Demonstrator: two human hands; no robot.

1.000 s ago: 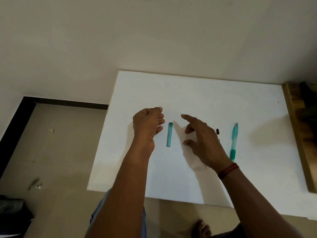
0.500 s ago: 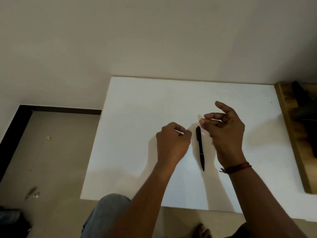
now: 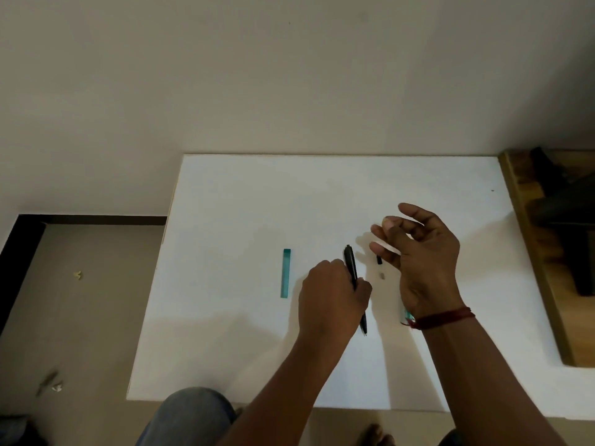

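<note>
Pen (image 3: 350,259), long axis near-to-far, tip toward the person, left hand (image 3: 331,294) gripping it, right hand (image 3: 421,259) loose-fingered

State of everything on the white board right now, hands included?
black pen: gripped mid-barrel by the left hand
right hand: fingers loosely curled, nothing visible in it
teal case: lying flat, untouched
small black piece: lying loose beside the pen
teal pen: mostly hidden under the right wrist
</note>
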